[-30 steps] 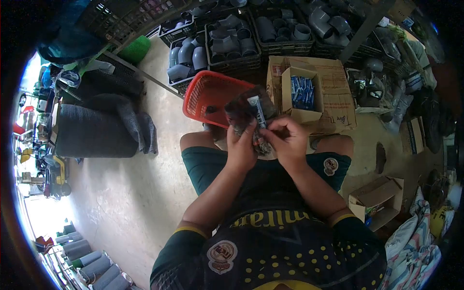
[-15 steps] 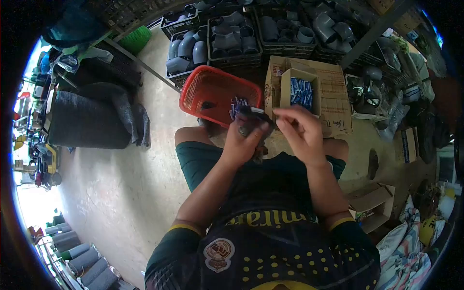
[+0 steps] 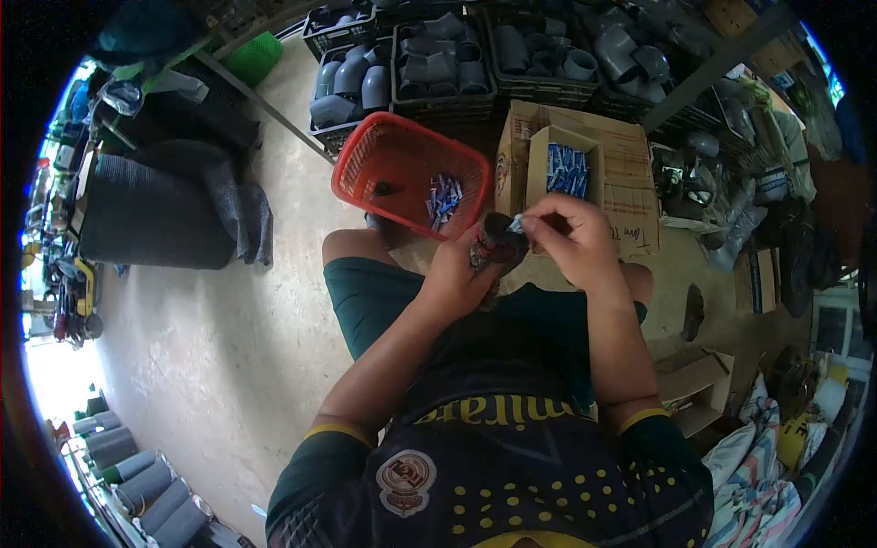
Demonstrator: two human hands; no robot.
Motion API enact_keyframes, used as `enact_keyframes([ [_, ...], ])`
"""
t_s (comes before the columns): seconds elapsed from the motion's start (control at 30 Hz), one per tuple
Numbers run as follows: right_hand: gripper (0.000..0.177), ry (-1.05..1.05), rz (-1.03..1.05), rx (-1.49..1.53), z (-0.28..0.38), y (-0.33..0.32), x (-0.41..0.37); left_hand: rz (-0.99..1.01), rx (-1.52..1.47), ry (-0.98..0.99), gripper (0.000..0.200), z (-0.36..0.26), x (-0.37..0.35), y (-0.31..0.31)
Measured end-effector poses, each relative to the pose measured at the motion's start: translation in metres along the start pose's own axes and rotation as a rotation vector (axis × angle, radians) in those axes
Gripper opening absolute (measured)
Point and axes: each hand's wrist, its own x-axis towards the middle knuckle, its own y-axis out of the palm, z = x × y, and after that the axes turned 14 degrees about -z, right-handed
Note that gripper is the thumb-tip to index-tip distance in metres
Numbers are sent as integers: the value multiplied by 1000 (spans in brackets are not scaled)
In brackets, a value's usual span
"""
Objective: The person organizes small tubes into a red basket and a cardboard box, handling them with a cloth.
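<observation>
My left hand [image 3: 459, 274] is wrapped round a dark object with reddish patches [image 3: 494, 245] above my lap; its kind is hard to make out. At its upper right end, my right hand [image 3: 577, 239] pinches a small pale-blue packet [image 3: 517, 224] between thumb and fingertips. Just beyond the left hand sits a red plastic basket [image 3: 352, 173], with several small blue-and-white packets [image 3: 444, 199] on its bottom. Many similar blue-and-white packets [image 3: 568, 170] fill a small open carton [image 3: 539, 155], which rests on a larger cardboard box [image 3: 630, 196] beyond my right hand.
Black crates [image 3: 445, 105] of grey pipe fittings [image 3: 429, 66] line the back. A metal post [image 3: 703, 78] slants at the right. Rolls of dark mesh [image 3: 155, 219] stand at left. An open carton [image 3: 703, 388] and striped sacks [image 3: 754, 457] lie at lower right.
My right hand has moved left to the dark object and now shows a pale-blue packet in its pinch. The left hand has turned the dark object, and the basket's packets are less covered.
</observation>
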Motion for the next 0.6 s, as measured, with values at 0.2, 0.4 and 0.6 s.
enact_keyframes([
  [0.2,10,-1,-135,173,2,8,-4,-13,-154,4,33,-11,8,-5],
  [0.4,10,36,-214,152,0,-3,10,-82,-49,248,23,40,13,-8],
  [0.6,13,235,-302,473,-54,-3,52,-458,-667,-531,21,86,10,-43],
])
